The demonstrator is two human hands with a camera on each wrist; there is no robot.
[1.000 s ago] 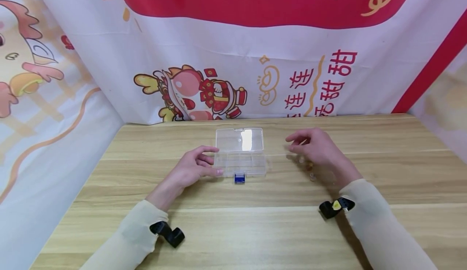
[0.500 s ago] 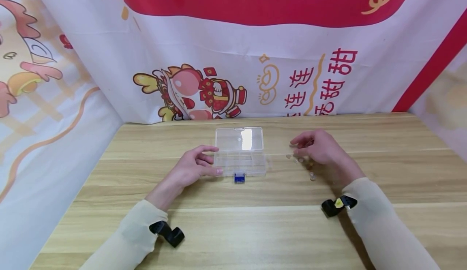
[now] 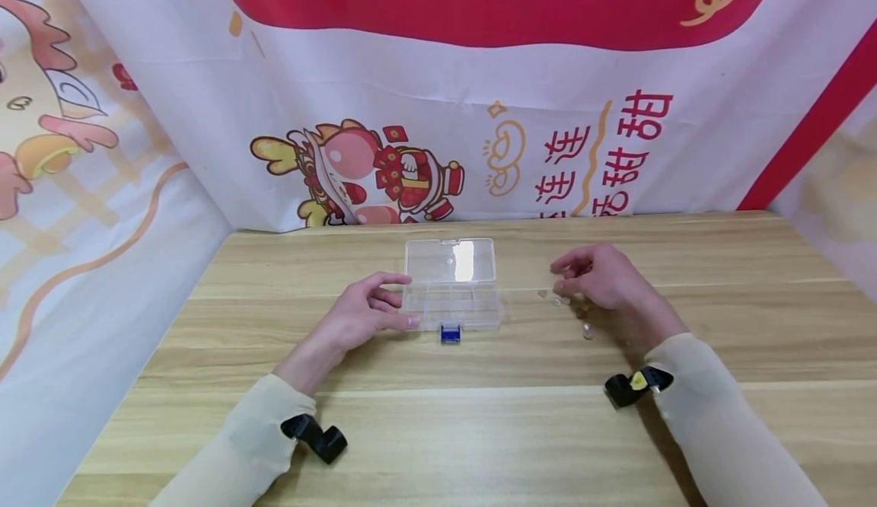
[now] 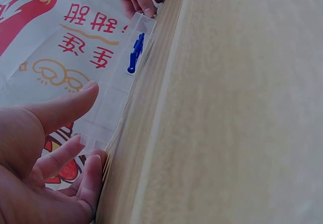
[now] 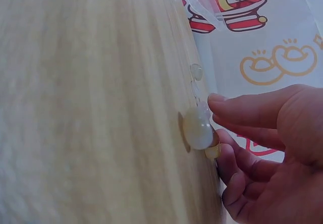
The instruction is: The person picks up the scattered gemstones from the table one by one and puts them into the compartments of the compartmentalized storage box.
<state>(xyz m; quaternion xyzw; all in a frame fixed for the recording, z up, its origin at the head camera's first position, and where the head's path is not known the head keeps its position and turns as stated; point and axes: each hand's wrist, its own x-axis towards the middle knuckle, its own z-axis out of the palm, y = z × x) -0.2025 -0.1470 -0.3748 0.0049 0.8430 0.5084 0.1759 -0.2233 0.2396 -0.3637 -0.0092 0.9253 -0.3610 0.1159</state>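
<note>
Beads [image 5: 198, 128] lie loose on the counter [image 3: 438, 438] beside my right grip [image 3: 606, 275], clear box [image 3: 479, 324] well to their left, lid [image 3: 428, 259] open at the back. On that side thumb and forefinger stand narrowly parted, nothing visible between them, while my left grip [image 3: 359, 313] spans the box's left end, loose-fingered and touching it. Best method, I judge: come in low, pinch one bead by its sides so it can't roll, press the box only enough to stop sliding.
</note>
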